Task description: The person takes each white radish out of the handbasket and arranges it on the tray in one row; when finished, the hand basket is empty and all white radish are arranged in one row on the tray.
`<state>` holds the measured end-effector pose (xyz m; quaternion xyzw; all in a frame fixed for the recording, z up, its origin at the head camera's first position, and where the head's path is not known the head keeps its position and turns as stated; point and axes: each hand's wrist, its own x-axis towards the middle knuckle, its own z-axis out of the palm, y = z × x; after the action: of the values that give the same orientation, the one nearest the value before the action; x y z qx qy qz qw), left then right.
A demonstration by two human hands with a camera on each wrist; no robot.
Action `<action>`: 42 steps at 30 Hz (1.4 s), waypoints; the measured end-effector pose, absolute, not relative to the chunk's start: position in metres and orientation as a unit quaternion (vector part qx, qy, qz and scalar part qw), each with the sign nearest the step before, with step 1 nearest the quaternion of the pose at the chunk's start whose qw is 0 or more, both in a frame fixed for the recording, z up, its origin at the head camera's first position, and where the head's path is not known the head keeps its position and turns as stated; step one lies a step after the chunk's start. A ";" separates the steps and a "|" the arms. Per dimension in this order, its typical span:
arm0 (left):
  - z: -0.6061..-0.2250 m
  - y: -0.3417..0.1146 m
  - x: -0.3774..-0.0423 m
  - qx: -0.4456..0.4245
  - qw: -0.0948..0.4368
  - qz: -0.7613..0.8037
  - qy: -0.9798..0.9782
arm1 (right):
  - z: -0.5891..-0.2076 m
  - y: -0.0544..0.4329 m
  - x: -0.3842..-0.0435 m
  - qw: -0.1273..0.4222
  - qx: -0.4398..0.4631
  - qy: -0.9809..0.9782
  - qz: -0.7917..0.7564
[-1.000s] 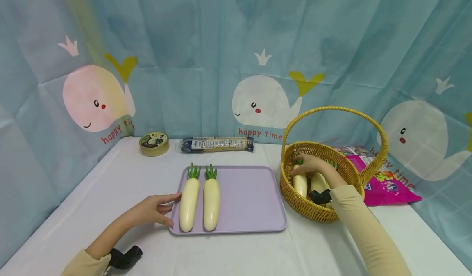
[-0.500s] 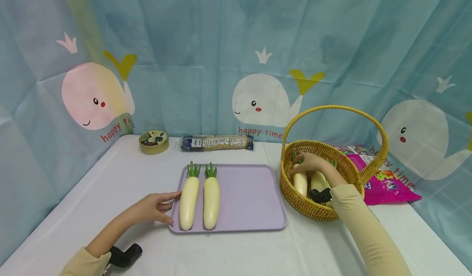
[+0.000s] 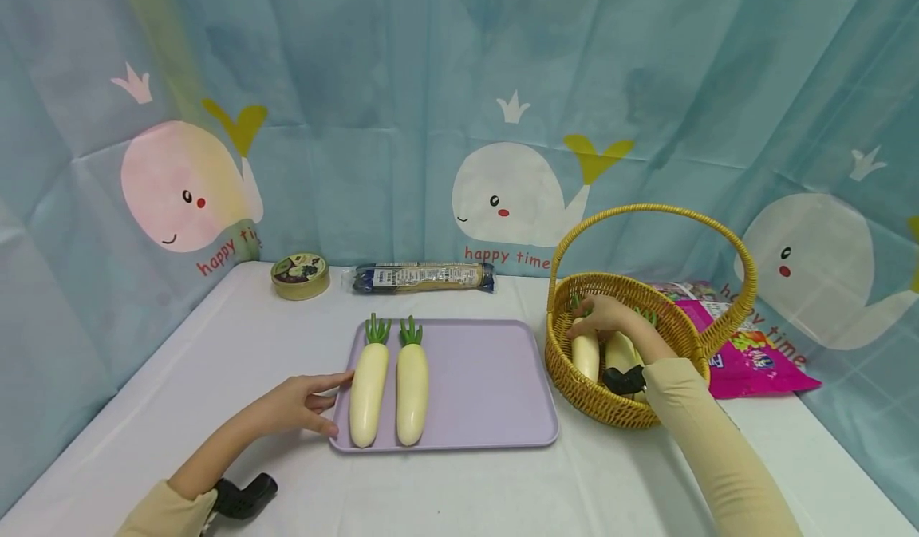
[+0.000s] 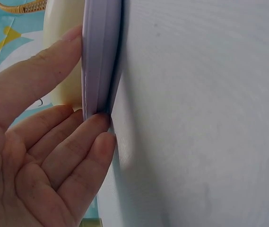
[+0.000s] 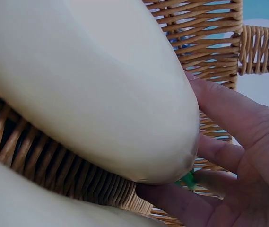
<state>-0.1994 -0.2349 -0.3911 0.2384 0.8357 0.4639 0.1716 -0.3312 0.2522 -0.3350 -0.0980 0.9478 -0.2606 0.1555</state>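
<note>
Two white radishes with green tops, a left one (image 3: 369,393) and a right one (image 3: 412,393), lie side by side on a lilac tray (image 3: 484,385). At the tray's left rim rests my left hand (image 3: 301,405), its fingers loosely extended; in the left wrist view its thumb and fingertips touch the rim (image 4: 96,56) and the radish beside it. Inside the wicker basket (image 3: 574,384), my right hand (image 3: 610,317) holds a white radish (image 3: 585,353) by its leafy end. The right wrist view shows thumb and fingers around that radish (image 5: 101,94). Another radish (image 3: 621,353) lies beside it, partly hidden.
A round tin (image 3: 300,277) and a clear-wrapped long packet (image 3: 424,278) stand along the back of the white-covered table. Pink snack bags (image 3: 761,365) lie behind and right of the basket, whose tall handle (image 3: 653,208) arches above it. A printed curtain (image 3: 402,122) hangs behind.
The head view shifted slightly between the first frame and the second. Both hands, the tray and the radishes have stayed in place.
</note>
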 end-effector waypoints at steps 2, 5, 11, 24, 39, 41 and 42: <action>-0.391 -0.235 -0.199 0.235 0.170 0.461 0.839 | -0.335 0.253 -0.332 0.148 -0.096 0.949 -0.260; -0.391 -0.235 -0.200 0.234 0.170 0.462 0.838 | -0.335 0.254 -0.333 0.139 -0.101 0.952 -0.254; -0.394 -0.236 -0.201 0.234 0.167 0.464 0.838 | -0.333 0.256 -0.335 0.134 -0.110 0.947 -0.269; -0.392 -0.235 -0.200 0.238 0.171 0.467 0.834 | -0.325 0.264 -0.334 0.165 -0.118 0.916 -0.346; -0.391 -0.235 -0.201 0.235 0.176 0.469 0.833 | -0.304 0.279 -0.325 0.162 -0.126 0.880 -0.429; -0.390 -0.234 -0.200 0.232 0.177 0.464 0.836 | -0.302 0.281 -0.325 0.159 -0.131 0.876 -0.437; -0.390 -0.233 -0.200 0.231 0.177 0.462 0.838 | -0.302 0.281 -0.324 0.156 -0.131 0.874 -0.442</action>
<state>-0.1997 -0.2335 -0.3900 0.2310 0.8381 0.4615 0.1770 -0.3242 0.2809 -0.3016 -0.1309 0.8736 -0.4419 0.1563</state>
